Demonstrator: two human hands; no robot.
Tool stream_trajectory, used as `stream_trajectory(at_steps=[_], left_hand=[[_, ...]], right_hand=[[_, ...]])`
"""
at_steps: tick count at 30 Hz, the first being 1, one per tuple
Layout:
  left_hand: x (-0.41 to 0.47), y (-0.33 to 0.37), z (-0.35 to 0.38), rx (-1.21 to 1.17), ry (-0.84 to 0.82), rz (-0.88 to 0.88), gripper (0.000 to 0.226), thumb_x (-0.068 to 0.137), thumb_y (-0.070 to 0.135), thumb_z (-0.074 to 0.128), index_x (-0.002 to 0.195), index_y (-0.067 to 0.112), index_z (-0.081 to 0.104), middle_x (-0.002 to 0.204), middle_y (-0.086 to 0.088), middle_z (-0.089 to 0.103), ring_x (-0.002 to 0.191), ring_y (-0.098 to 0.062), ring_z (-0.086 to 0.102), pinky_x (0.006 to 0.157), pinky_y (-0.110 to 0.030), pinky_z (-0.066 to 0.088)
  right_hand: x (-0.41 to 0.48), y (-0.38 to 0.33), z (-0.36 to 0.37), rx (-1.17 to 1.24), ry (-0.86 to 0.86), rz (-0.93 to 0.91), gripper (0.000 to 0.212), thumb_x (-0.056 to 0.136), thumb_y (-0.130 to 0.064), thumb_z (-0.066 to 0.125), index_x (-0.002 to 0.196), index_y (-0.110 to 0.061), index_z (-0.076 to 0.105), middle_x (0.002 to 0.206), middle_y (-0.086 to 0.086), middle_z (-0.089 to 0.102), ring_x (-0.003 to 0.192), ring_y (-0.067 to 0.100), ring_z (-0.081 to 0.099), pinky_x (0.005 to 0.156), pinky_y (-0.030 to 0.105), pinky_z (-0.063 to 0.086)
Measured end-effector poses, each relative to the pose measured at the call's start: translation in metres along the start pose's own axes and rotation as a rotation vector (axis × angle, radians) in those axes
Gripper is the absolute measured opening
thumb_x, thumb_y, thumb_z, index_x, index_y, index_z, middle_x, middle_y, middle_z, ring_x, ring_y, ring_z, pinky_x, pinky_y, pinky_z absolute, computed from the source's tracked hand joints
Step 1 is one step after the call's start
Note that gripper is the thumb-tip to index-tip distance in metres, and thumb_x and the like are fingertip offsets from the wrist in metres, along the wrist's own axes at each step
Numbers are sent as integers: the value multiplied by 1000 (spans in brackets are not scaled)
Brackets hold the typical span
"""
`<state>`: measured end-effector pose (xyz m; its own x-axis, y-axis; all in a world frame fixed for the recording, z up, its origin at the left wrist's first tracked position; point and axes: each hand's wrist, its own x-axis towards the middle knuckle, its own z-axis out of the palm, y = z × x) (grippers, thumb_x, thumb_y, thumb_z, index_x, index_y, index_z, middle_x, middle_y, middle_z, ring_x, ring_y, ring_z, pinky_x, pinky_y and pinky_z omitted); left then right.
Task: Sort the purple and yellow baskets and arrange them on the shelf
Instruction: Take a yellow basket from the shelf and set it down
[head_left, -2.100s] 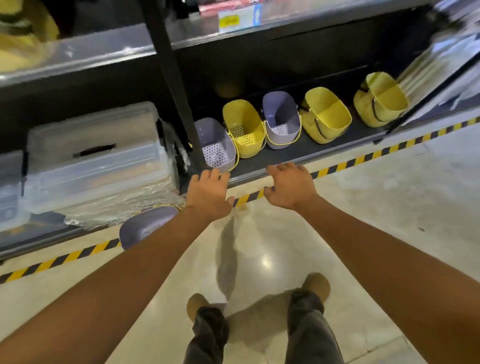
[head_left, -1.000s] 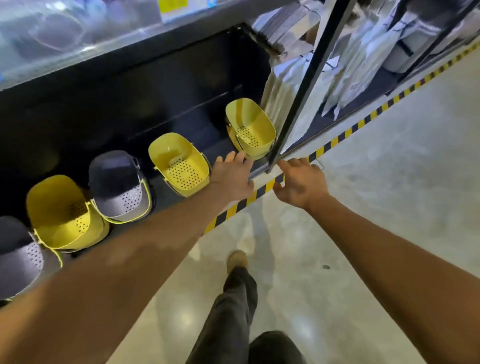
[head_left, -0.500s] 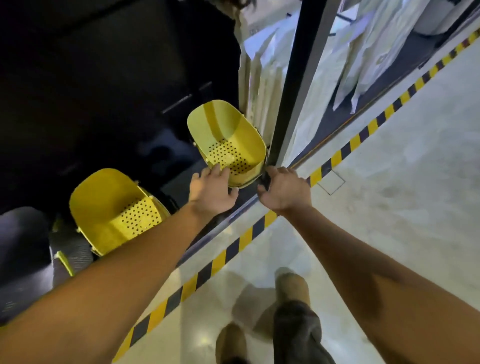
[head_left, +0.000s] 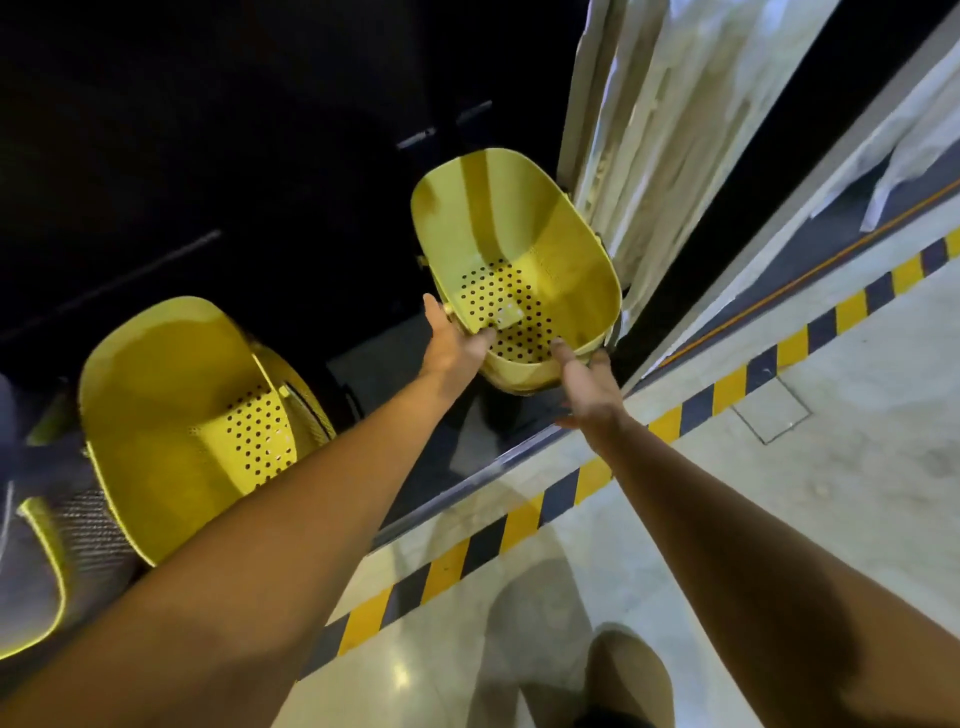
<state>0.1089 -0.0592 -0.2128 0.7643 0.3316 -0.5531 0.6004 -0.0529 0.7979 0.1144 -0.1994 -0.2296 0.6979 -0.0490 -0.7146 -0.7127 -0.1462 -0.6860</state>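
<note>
A yellow perforated basket (head_left: 514, 244) sits tilted toward me at the right end of the dark bottom shelf (head_left: 457, 483). My left hand (head_left: 452, 343) grips its left rim, thumb inside. My right hand (head_left: 587, 384) holds the near rim, thumb over the edge and fingers outside. A second yellow basket (head_left: 182, 395) lies tilted to the left, partly behind my left forearm. At the far left edge a purple basket (head_left: 31, 571) with a yellow handle is cut off by the frame.
White wrapped goods (head_left: 649, 104) stand right beside the held basket, behind a dark upright post (head_left: 717, 208). Yellow-and-black hazard tape (head_left: 519, 519) runs along the floor in front of the shelf. My shoe (head_left: 628, 675) is at the bottom.
I have moved right along the shelf and closer in. Both hands went from hovering at the shelf edge to taking hold of the rightmost yellow basket's rim.
</note>
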Motion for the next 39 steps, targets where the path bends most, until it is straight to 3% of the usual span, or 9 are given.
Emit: stream_trajectory(at_steps=[2, 8, 11, 16, 20, 25, 30, 35, 39], left_hand=[[7, 1, -5, -78, -36, -43, 86, 91, 15, 59, 150, 25, -3, 147, -2, 38, 133, -32, 39, 102, -59, 38], [7, -2, -14, -77, 25, -24, 64, 93, 8, 53, 143, 23, 17, 140, -7, 41, 124, -28, 46, 89, -48, 49], [-3, 2, -27, -85, 91, -47, 62, 91, 10, 55, 140, 25, 22, 134, -7, 49, 117, -26, 54, 84, -42, 54], [-49, 19, -47, -35, 154, -62, 64, 91, 9, 56, 141, 28, 21, 128, -6, 55, 95, -19, 61, 62, -25, 54], [-108, 24, -60, -29, 189, -102, 63, 92, 9, 56, 141, 27, 20, 128, -9, 55, 102, -24, 62, 79, -36, 57], [-180, 31, -70, -102, 189, -176, 61, 92, 9, 54, 139, 26, 19, 121, -11, 57, 103, -34, 65, 83, -43, 57], [-263, 58, -78, -142, 119, -253, 66, 92, 6, 54, 140, 27, 13, 123, -15, 56, 102, -33, 65, 83, -43, 58], [-345, 98, -91, -92, 80, -202, 77, 90, 12, 58, 145, 25, 6, 137, -7, 44, 119, -34, 52, 91, -49, 52], [-394, 130, -96, -139, 140, -114, 78, 78, 9, 71, 136, 7, 20, 138, -15, 42, 123, -33, 49, 102, -57, 43]], right_hand=[[10, 0, 3, 81, -20, 39, 65, 92, -39, 56, 146, -25, 23, 145, 13, 38, 127, 42, 45, 91, 54, 50], [16, 0, 12, 114, -38, -13, 55, 94, -28, 53, 144, -26, 28, 142, 10, 45, 121, 37, 53, 88, 46, 52], [3, -8, 19, 104, -55, -21, 53, 95, -26, 52, 142, -24, 29, 141, 11, 45, 122, 37, 52, 92, 48, 51], [-44, -15, 23, 98, -94, -19, 58, 95, -28, 54, 144, -20, 25, 144, 12, 41, 126, 40, 47, 92, 50, 49], [-102, -12, 13, 88, -96, -37, 64, 91, -32, 57, 143, -17, 24, 139, 13, 44, 122, 37, 50, 81, 41, 52], [-190, -11, 0, 145, -152, -49, 65, 93, -24, 56, 144, -18, 17, 140, 11, 39, 122, 31, 47, 69, 34, 50], [-278, -27, -21, 241, -53, 23, 64, 94, -15, 54, 144, -20, 16, 132, 6, 38, 114, 28, 47, 58, 29, 52], [-365, -47, -65, 158, 2, 36, 58, 94, -19, 53, 143, -20, 22, 125, 4, 43, 107, 29, 53, 56, 30, 53], [-415, -68, -107, -14, 68, 28, 57, 92, -28, 54, 142, -20, 28, 134, 10, 46, 114, 37, 53, 72, 44, 55]])
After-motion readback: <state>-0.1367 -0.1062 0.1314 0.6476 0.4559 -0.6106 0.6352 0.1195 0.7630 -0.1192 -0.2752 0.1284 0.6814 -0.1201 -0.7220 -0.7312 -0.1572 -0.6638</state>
